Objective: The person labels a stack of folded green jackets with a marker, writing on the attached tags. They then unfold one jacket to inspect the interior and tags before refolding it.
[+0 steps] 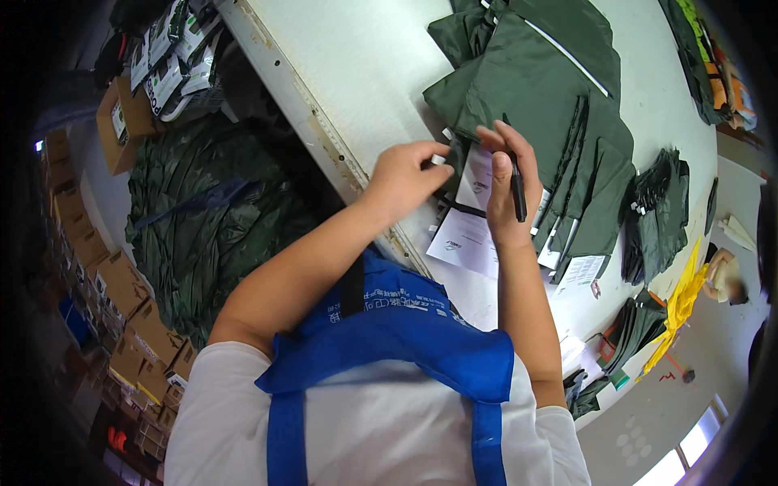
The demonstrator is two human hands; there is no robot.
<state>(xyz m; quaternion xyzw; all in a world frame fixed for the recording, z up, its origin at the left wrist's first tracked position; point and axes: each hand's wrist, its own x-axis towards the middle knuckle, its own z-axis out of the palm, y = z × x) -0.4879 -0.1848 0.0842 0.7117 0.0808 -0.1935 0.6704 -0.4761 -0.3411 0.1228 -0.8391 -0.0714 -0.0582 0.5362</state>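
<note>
On the white table lies a stack of dark green garments (527, 81) with a white piping line across the top one. My left hand (405, 180) is closed at the near left edge of the stack, pinching a small white tag (438, 159); whether the tag joins the fabric I cannot tell. My right hand (519, 174) holds a black marker pen (519, 194) between thumb and fingers, pointing toward me, over the garments. Below and between the hands lie white printed sheets (463, 241), with a dark strap across them.
The table's metal edge (312, 121) runs diagonally on the left. Beyond it sits a big heap of green fabric (215, 219), with cardboard boxes (126, 283) behind. More folded dark garments (656, 215) and yellow cloth (681, 300) lie to the right. Another person (724, 275) is at the far right.
</note>
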